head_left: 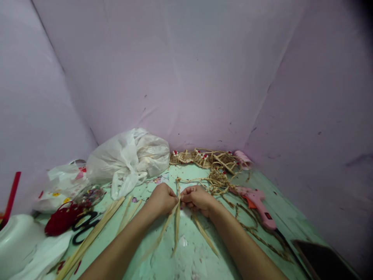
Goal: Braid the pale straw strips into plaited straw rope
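Observation:
My left hand (164, 198) and my right hand (198, 199) meet near the middle of the pale green table, fingertips pinched together around dried straw-coloured fibre strands (177, 223). Three loose strand ends fan out below my hands toward the table's front. Above my fingers the strands run on as a narrow braid (178, 186), joined at its far end to a thin plaited cord leading right. That cord reaches a heap of woven straw pieces (218, 177). Exactly how the strands cross between my fingertips is hidden.
At the left lie a white plastic bag (128, 159), black-handled scissors (84, 225), red yarn (62, 219) and long straw strips (93, 237). On the right are a pink glue gun (259, 204), a pink spool (242, 159) and a dark flat device (323, 258). Walls enclose the table.

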`<state>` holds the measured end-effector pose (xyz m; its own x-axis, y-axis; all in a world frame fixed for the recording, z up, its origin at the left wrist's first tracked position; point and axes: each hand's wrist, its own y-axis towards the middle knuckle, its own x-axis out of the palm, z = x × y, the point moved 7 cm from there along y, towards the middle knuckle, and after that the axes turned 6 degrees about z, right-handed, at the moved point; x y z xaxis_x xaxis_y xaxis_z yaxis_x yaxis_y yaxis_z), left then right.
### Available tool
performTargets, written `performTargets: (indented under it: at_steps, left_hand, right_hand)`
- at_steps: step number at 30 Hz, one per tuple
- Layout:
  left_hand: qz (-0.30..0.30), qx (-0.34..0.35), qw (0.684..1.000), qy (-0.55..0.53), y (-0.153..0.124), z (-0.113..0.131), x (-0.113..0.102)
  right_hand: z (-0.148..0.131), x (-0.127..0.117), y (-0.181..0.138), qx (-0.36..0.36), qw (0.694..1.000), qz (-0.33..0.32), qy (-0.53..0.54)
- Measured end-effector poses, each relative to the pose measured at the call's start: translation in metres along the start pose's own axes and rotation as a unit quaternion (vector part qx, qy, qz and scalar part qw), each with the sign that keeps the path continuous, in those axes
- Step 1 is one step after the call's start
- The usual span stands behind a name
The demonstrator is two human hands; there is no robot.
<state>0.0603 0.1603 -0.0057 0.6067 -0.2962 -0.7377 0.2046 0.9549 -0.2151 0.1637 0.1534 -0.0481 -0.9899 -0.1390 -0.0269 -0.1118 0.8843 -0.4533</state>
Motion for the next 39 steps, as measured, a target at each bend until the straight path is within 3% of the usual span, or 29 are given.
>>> performTargets:
  at_steps: [4,8,14,17,23,28,31,36,39]
  left_hand:
    - [0.052,0.031,0.998,0.015,0.004,0.002,-0.002]
    - [0.024,0.013,0.999,-0.046,0.006,-0.001,0.004]
    - [-0.043,-0.089,0.984,-0.148,0.002,-0.008,0.015]
    - [-0.050,-0.090,0.979,-0.178,0.002,-0.008,0.013]
    - [0.013,-0.078,0.984,-0.160,0.008,-0.014,0.007]
    - [0.031,-0.129,0.972,-0.193,0.009,-0.017,0.005]
    - [-0.009,-0.129,0.977,-0.169,0.006,-0.013,0.004]
    - [-0.053,-0.070,0.982,-0.170,0.004,-0.007,0.002]
    - [-0.074,-0.100,0.973,-0.196,0.006,-0.015,0.006]
  right_hand:
    - [0.001,0.000,0.002,-0.001,1.000,-0.012,0.012]
    - [0.001,0.000,0.001,-0.005,1.000,-0.016,0.016]
    - [-0.002,-0.001,-0.002,-0.018,1.000,-0.001,0.017]
    - [-0.004,0.000,-0.003,-0.023,1.000,-0.002,0.017]
    - [-0.007,0.003,-0.002,-0.056,0.997,0.027,-0.038]
    - [-0.011,0.005,-0.003,-0.090,0.994,0.048,-0.039]
    - [-0.012,0.005,-0.005,-0.080,0.995,0.053,-0.032]
    - [-0.012,0.007,-0.005,-0.074,0.996,0.036,-0.024]
    - [-0.011,0.006,-0.005,-0.078,0.997,0.026,-0.006]
